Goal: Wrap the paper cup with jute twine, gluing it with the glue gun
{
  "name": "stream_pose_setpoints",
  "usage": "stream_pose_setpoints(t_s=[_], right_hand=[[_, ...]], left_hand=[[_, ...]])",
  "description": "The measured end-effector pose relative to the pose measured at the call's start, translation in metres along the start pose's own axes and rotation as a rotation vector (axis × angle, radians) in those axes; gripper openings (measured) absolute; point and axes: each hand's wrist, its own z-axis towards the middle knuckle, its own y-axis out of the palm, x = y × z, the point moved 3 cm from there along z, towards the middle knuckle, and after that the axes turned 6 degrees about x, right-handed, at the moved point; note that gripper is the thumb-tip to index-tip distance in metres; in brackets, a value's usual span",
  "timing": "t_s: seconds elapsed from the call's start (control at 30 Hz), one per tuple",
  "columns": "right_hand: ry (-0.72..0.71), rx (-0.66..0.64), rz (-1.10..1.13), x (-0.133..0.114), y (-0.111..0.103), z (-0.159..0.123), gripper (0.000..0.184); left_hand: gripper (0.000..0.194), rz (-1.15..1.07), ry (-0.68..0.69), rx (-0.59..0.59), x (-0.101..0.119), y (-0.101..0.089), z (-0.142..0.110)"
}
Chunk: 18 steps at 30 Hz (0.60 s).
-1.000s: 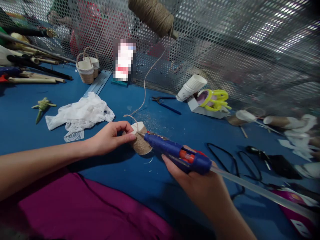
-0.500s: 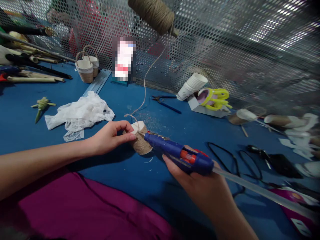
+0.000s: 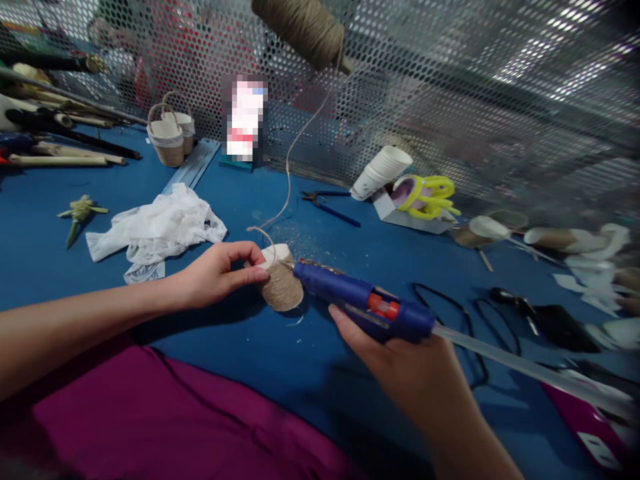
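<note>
Pinching tapered twine-bound cup (image 3: 283, 290): left grip (image 3: 220, 273) | clasping plastic glue gun (image 3: 345, 295): right grip (image 3: 407, 373)

Left grip (image 3: 220, 275) and right grip (image 3: 410, 367): both bare. Forearms (image 3: 90, 319) behind them: uncovered throughout visible length. Below the left grip: magenta garment (image 3: 125, 413), creased, crossed by a thin dark line (image 3: 200, 398), seam or cord indeterminable.

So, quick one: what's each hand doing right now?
Left hand: closed, fingers pinching the twine-wrapped cup at its white end.
Right hand: closed, holding the blue glue gun.
</note>
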Motion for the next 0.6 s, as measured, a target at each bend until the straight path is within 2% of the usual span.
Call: stream_pose_setpoints(t_s=[0.07, 0.23, 0.33, 0.43, 0.6], right_hand=[[-0.073, 0.011, -0.043, -0.004, -0.003, 0.003, 0.043], [-0.307, 0.035, -0.380, -0.012, -0.014, 0.017, 0.053], [-0.414, 0.091, -0.401, -0.016, -0.020, 0.022, 0.049], [-0.374, 0.114, -0.365, -0.015, -0.020, 0.021, 0.050], [-0.214, 0.004, -0.323, -0.003, -0.015, 0.018, 0.039]], left_hand=[[0.017, 0.000, 0.008, -0.002, -0.001, 0.000, 0.000], [0.017, 0.017, 0.009, -0.005, -0.001, -0.001, 0.001], [0.019, 0.014, 0.017, -0.009, -0.001, -0.001, 0.001], [0.018, 0.011, 0.020, -0.020, -0.001, -0.002, 0.001], [0.017, 0.022, 0.035, -0.024, -0.001, -0.002, 0.002]])
